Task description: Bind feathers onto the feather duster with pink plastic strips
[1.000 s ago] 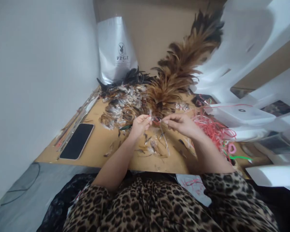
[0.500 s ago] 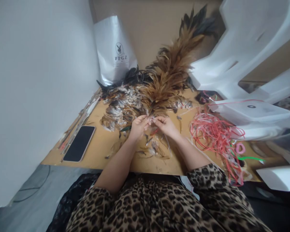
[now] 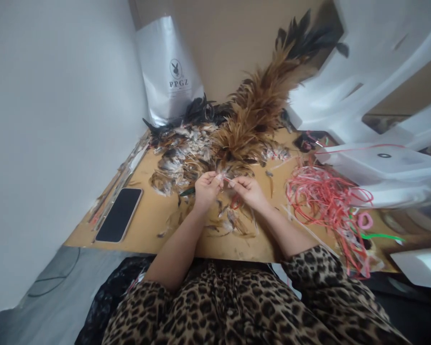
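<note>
A long bundle of brown feathers (image 3: 253,117) with dark tips slants up and away from my hands. My left hand (image 3: 206,190) is closed in a pinch at its near, pale end. My right hand (image 3: 249,190), also pinching, holds a thin red-and-white strip drawn between the two hands. A red loop (image 3: 236,201) hangs under the right fingers. To the left of the bundle lies a heap of loose feathers (image 3: 179,158), pale at the base and dark at the back. Several stray feathers (image 3: 233,224) are scattered below my hands.
A phone (image 3: 119,214) rests near the table's (image 3: 158,230) left edge. A white printed bag (image 3: 168,72) stands at the back left. On the right are tangled red strips (image 3: 319,194), a white plastic box (image 3: 388,163), a pink ring (image 3: 365,220) and a green strip (image 3: 384,236).
My right hand has moved slightly right, away from the left, and the strip between them now shows stretched. The feather bundle's far end has tilted to the right.
</note>
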Motion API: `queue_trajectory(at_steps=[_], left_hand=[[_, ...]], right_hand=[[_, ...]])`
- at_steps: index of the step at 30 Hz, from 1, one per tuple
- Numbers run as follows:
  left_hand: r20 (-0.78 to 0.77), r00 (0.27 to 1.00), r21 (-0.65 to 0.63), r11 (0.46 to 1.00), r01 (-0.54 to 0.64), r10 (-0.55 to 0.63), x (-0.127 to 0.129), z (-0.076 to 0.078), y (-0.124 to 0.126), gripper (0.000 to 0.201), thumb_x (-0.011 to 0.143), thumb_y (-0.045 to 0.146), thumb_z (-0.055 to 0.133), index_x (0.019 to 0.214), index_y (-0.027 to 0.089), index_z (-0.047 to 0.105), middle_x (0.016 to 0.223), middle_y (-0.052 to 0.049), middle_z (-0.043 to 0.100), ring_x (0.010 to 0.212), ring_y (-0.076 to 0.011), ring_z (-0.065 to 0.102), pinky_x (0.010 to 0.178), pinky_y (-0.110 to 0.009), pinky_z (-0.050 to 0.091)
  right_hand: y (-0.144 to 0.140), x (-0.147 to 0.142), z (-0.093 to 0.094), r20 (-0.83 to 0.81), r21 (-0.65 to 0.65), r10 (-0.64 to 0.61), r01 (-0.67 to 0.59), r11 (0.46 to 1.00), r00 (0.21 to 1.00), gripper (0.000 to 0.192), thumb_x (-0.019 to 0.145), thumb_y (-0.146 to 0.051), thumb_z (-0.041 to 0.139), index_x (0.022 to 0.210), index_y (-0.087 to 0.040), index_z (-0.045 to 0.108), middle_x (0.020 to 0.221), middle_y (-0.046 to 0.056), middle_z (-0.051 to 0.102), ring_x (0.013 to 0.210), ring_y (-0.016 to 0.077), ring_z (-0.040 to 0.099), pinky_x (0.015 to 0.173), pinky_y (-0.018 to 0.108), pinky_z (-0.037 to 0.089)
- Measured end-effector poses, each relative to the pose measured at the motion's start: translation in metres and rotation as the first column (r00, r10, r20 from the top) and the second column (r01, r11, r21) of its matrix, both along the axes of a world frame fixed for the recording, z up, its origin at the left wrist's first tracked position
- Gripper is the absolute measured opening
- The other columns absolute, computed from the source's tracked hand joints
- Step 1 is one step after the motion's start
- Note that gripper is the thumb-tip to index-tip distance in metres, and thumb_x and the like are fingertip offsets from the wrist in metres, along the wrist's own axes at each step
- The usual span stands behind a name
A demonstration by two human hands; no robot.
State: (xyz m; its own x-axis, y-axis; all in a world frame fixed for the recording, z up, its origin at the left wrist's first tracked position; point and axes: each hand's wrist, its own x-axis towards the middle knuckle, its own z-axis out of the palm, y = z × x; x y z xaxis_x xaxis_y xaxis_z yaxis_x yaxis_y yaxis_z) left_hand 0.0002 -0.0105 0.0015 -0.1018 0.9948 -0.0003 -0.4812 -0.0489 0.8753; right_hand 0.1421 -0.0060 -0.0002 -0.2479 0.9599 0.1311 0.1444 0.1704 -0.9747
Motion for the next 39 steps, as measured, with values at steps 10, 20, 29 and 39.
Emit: queue_trajectory(at_steps=[10, 20, 29, 39], left_hand=[[-0.346, 0.938, 0.116, 0.991, 0.068, -0.024, 0.002, -0.027, 0.009, 0.027, 0.070, 0.034, 0.068, 0.086, 0.014, 0.060, 0.058, 0.002, 0.057, 0.053, -0.0090, 0.051, 0.055, -0.022, 0.041], [-0.873, 0.373, 0.391, 0.908, 0.151, 0.314, 0.009, -0.041, 0.004, 0.024, 0.088, 0.025, 0.042, 0.102, 0.015, 0.059, 0.095, -0.011, 0.068, 0.087, -0.0193, 0.063, 0.079, -0.030, 0.047], [-0.892, 0.302, 0.394, 0.905, 0.159, 0.336, 0.010, -0.041, 0.002, 0.021, 0.085, 0.019, 0.044, 0.096, 0.016, 0.062, 0.082, -0.008, 0.068, 0.074, -0.0173, 0.062, 0.071, -0.028, 0.047], [-0.711, 0.591, 0.487, 0.873, 0.023, 0.381, 0.003, -0.022, -0.006, 0.025, 0.083, 0.027, 0.048, 0.061, 0.016, 0.056, 0.060, -0.002, 0.055, 0.059, -0.0119, 0.049, 0.061, -0.025, 0.040]], right_hand=[[0.002, 0.001, 0.000, -0.100, -0.050, -0.013, 0.008, 0.999, 0.995, 0.033, 0.073, -0.049, 0.062, 0.068, -0.016, 0.059, 0.067, 0.001, 0.060, 0.063, 0.0117, 0.052, 0.062, 0.024, 0.040], [-0.002, 0.005, -0.008, 0.252, 0.095, -0.165, 0.145, 0.985, 0.954, 0.026, 0.079, -0.038, 0.048, 0.062, -0.019, 0.047, 0.054, -0.003, 0.045, 0.052, 0.0095, 0.039, 0.053, 0.022, 0.032], [-0.010, -0.012, 0.015, 0.434, 0.180, -0.180, 0.110, 0.977, 0.883, 0.021, 0.078, -0.025, 0.045, 0.060, -0.017, 0.051, 0.057, 0.001, 0.053, 0.055, 0.0112, 0.044, 0.056, 0.023, 0.033], [0.000, -0.022, 0.064, 0.415, 0.097, 0.009, -0.054, 0.994, 0.910, 0.025, 0.077, -0.027, 0.052, 0.055, -0.014, 0.055, 0.051, 0.000, 0.055, 0.049, 0.0087, 0.044, 0.051, 0.021, 0.033]])
